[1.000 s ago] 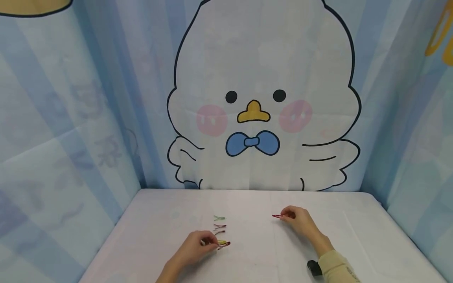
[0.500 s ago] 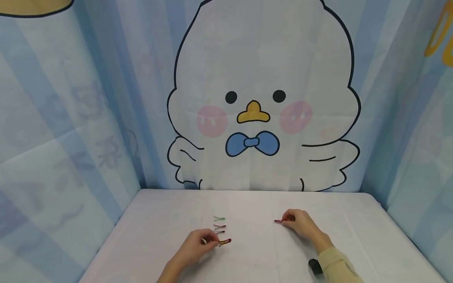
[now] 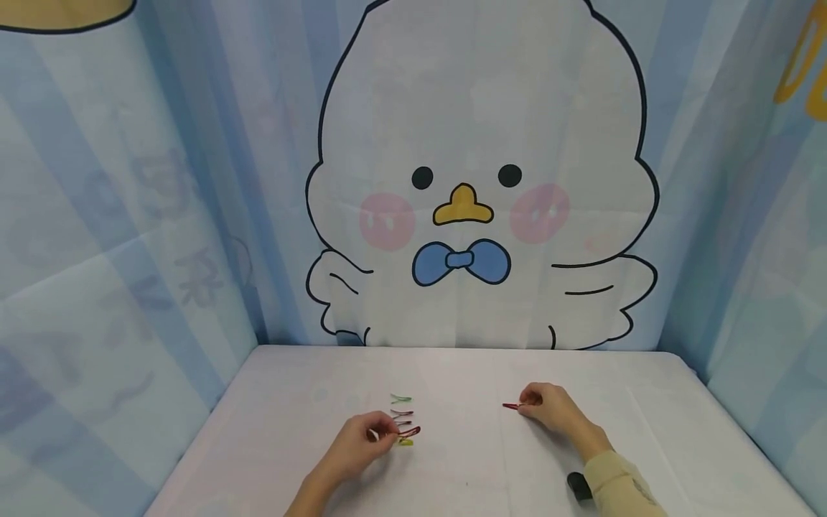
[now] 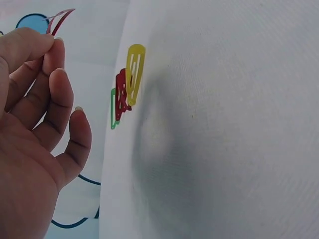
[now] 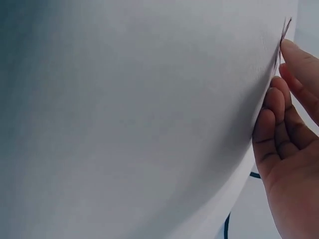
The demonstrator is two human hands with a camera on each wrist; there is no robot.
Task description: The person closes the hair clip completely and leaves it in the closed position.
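Note:
My left hand [image 3: 362, 439] pinches a dark red snap hair clip [image 4: 61, 21] between thumb and fingertips, raised above the table with its free end pointing right. Just beneath it in the head view lies a yellow hair clip [image 3: 405, 442], nearest in a short column of clips. Farther back come dark red clips [image 4: 120, 94] and, at the far end, a green hair clip [image 3: 400, 398]. Off to the right, my right hand [image 3: 549, 408] pinches another red hair clip [image 3: 510, 406] low over the table, its tip pointing left.
A white cloth covers the table [image 3: 465, 474]. Beside the right sleeve [image 3: 620, 481] sits a small black object [image 3: 578, 487]. A fabric backdrop [image 3: 478, 309] with a cartoon bird rises at the table's back edge, and blue-striped curtains [image 3: 110, 273] flank both sides.
My left hand has lifted its clip slightly, away from the yellow clip, which now shows below it. My right hand has come a little nearer with its red clip.

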